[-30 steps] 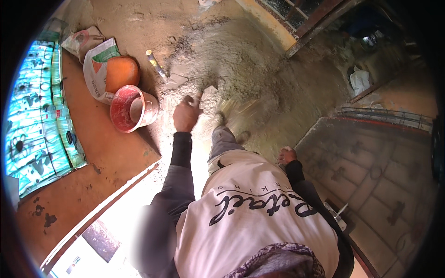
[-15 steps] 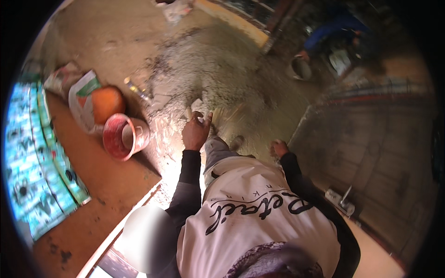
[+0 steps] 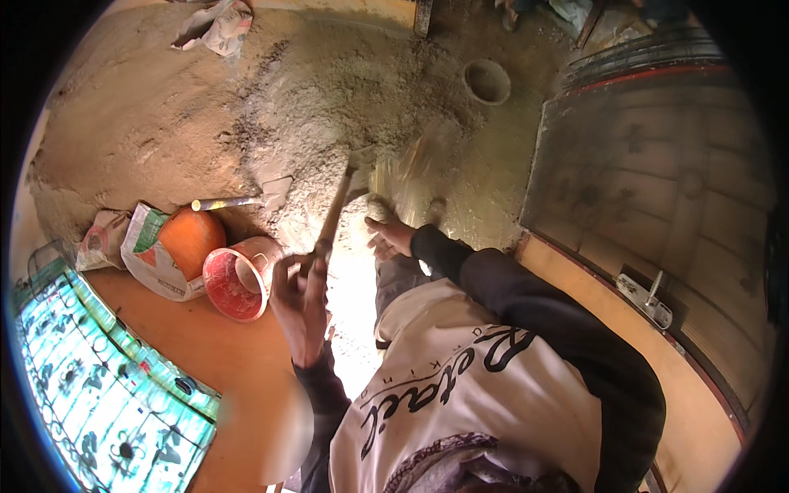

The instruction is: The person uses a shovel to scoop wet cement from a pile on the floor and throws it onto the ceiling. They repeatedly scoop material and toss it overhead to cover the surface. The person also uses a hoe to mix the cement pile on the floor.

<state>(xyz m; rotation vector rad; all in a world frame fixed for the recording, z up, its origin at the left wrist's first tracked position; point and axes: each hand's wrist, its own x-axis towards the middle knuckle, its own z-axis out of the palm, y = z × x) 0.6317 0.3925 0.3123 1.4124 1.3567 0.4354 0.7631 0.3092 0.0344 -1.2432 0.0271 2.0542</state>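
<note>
1. Tool, long, with a wooden handle [image 3: 335,209]: gripped at its near end in the left hand [image 3: 301,316], whose fingers are wrapped around it. Shaft slants away ahead and to the right of those fingers; far end meets the mix, its exact shape unclear. Likely fault: twisting or sliding out, given a grip at one end only and a load at the other.

2. Right hand [image 3: 393,237]: off the handle, fingers loosely apart, nothing seen between them. Likely fault: no second support if the head snags in stiff material.

3. Foot [image 3: 378,208]: just beyond the right fingertips, beside the tool's far end. Likely fault: a knock from the head, should it glance sideways; a slip, from wet footing.

4. Grey mix [image 3: 329,107]: spread ahead of both hands, lumpy and uneven. Likely fault: splatter, from a hasty flick.

5. Second tool, yellow-and-dark handle [image 3: 222,204]: ahead and left of the left fingers, its flat blade lying on the mix. Likely fault: a tangle, from a wide leftward swing.

6. Red bucket [image 3: 215,286]: tipped, just left of the left fingers. Likely fault: being struck by the elbow or rolling, as it lies on its side.
</note>
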